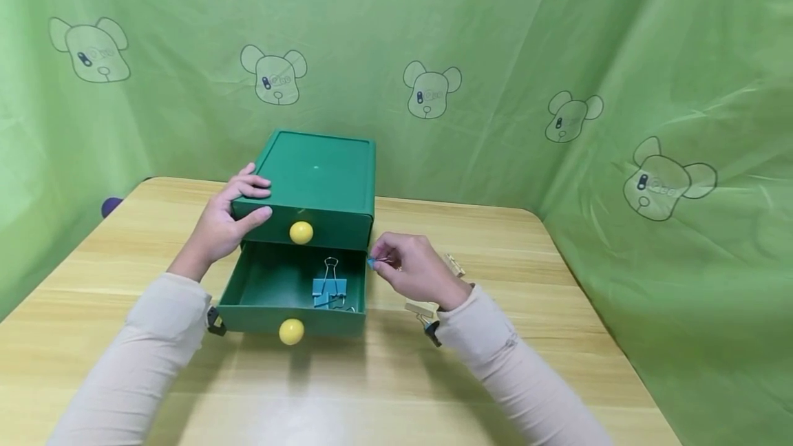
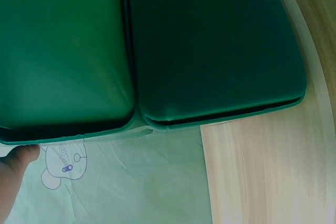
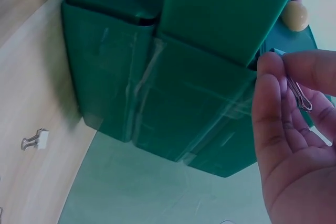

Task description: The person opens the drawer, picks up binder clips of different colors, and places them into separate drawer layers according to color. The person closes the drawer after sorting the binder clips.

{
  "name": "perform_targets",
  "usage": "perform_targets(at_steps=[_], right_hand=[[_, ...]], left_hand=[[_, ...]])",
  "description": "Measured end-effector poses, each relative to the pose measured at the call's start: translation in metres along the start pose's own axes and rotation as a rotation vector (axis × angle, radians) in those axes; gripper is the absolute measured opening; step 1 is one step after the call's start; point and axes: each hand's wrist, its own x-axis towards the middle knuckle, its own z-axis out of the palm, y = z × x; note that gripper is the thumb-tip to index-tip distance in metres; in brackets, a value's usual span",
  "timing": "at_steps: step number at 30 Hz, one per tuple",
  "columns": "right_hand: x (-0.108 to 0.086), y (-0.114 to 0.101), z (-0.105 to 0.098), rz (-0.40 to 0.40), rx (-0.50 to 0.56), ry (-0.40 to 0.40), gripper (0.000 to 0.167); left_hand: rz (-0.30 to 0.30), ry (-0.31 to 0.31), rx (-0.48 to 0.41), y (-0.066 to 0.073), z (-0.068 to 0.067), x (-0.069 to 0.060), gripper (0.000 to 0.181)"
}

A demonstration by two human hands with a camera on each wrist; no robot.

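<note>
My left hand rests on the upper left corner of a green drawer cabinet, with fingers along the top and thumb against the front. Below the top drawer, another drawer with a yellow knob stands pulled out. Blue binder clips lie inside it, near its right front. Beside the drawer's right edge, my right hand pinches a small blue binder clip between thumb and fingers. The right wrist view shows that clip's metal handles pointing toward the palm.
On the wooden table, a pale yellow binder clip lies beyond my right hand. Another pale yellow clip and a dark clip lie near my right wrist, partly covered. A green curtain encloses the back and sides.
</note>
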Motion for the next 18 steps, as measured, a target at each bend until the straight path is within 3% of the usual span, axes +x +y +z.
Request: perform_targets(at_steps=[18], right_hand=[[0.005,-0.015,0.006,-0.063,0.011,-0.012,0.006]], left_hand=[[-0.006,0.004,-0.009,0.000,0.000,0.000,0.023]])
